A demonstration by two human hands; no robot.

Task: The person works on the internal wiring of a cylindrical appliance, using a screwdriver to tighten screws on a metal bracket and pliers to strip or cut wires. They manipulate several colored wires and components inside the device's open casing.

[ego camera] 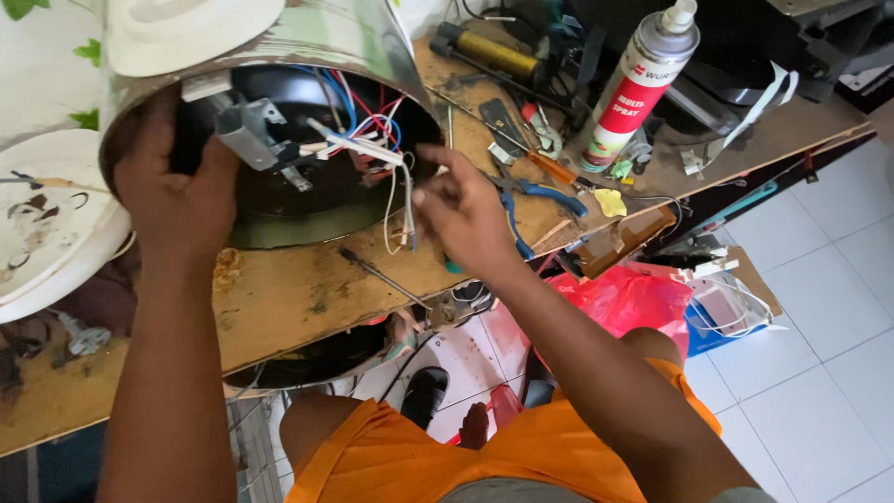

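The cooker (279, 121) lies on its side on the surface (307, 289), base open, wires (372, 140) hanging out. The left hand (177, 200) grips its rim. The right hand (461, 210), loosely open and empty, reaches toward the wire ends. The base is still uncovered; a screwdriver (382, 278) and pliers (531, 200) lie nearby.

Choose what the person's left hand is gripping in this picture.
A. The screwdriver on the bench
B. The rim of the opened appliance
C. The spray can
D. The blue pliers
B: the left hand clasps the rim of the appliance, beside its wires.
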